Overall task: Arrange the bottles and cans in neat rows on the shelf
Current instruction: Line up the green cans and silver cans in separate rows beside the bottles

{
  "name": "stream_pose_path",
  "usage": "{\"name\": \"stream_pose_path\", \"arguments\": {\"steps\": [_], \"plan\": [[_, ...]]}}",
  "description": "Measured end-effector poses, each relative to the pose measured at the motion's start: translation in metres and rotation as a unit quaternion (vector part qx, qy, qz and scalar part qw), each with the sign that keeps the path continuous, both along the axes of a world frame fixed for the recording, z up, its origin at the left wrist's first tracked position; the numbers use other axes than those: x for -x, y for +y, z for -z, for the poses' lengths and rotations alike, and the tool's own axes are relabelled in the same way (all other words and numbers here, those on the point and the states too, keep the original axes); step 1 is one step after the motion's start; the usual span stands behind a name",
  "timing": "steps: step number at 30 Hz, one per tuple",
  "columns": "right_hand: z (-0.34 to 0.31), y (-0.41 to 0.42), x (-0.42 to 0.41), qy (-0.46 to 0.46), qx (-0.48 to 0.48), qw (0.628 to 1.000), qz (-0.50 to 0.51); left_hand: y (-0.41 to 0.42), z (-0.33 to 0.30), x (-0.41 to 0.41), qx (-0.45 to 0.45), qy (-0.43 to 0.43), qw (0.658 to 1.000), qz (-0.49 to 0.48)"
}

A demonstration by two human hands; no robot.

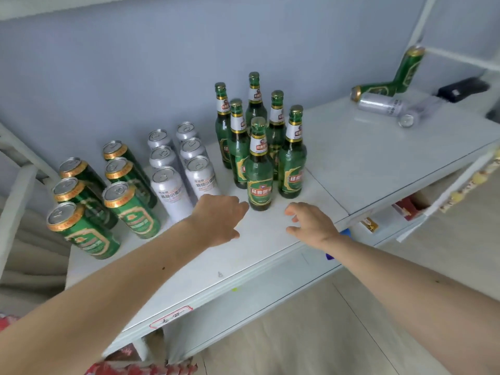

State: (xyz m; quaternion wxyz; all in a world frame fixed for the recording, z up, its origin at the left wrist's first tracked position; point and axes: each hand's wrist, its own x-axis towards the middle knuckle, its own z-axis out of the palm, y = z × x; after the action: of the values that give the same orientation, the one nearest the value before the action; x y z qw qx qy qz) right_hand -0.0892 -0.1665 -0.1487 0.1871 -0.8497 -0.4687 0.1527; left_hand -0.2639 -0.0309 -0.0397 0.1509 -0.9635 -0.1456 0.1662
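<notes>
Several green glass bottles stand in two rows on the white shelf; the nearest green bottle is at the front. To their left stand several silver cans in two rows, then several green cans in two rows. My left hand hovers just left of the nearest bottle's base, fingers loosely curled, holding nothing. My right hand hovers to the right of that bottle, fingers relaxed and empty. At the far right lie a green can on its side, a silver can and a leaning green can.
A clear bottle or glass lies by the far cans, with a black object behind it. White frame posts rise at the right and left. A lower shelf holds boxes. The blue wall is close behind the rows.
</notes>
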Motion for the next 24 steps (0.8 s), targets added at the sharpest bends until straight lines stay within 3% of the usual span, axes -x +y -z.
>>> {"name": "stream_pose_path", "arguments": {"steps": [12, 24], "plan": [[-0.027, -0.156, -0.178, -0.053, 0.023, 0.995, 0.085, -0.116, 0.02, -0.205, 0.032, -0.003, 0.997, 0.072], [-0.042, -0.188, -0.348, -0.035, 0.005, 0.986, 0.164, -0.091, 0.031, -0.397, 0.07, -0.024, 0.996, 0.053]]}}
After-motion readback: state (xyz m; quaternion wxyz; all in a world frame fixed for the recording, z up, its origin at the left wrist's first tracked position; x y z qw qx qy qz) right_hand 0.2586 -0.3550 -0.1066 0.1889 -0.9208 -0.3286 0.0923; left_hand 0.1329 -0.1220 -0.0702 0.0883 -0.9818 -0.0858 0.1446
